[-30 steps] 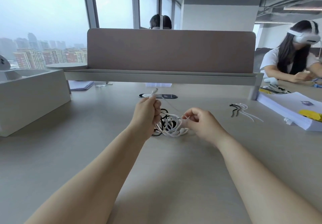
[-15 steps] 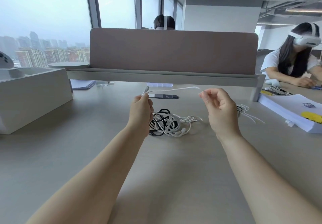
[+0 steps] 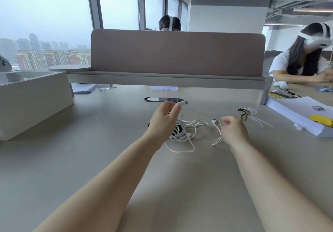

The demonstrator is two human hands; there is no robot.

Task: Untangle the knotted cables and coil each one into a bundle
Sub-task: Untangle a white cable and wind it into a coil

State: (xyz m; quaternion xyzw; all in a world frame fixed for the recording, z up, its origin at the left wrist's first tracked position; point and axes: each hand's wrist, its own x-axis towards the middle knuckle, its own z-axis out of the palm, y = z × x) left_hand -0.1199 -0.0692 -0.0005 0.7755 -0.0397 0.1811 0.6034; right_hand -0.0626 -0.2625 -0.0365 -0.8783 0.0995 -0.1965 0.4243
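A tangle of white and black cables (image 3: pixel 182 130) lies on the grey desk (image 3: pixel 90 159) in front of me. My left hand (image 3: pixel 164 121) is raised just above the tangle and pinches a white cable near its plug (image 3: pixel 183 103), which points right. A freed length of white cable (image 3: pixel 217 132) with its other plug lies on the desk to the right of the tangle. My right hand (image 3: pixel 234 132) hovers beside that length with loosely curled fingers, holding nothing that I can see.
Several black and white cable ties (image 3: pixel 250 114) lie to the right. A paper stack (image 3: pixel 302 118) sits at the far right, a white box (image 3: pixel 32 101) at the left. A desk grommet (image 3: pixel 162 99) and a partition (image 3: pixel 176 51) are behind. Two people sit nearby.
My right hand had pulled the white cable taut up to the right; now it has let go and dropped toward the desk. The freed end lies on the desk. My left hand moved slightly right.
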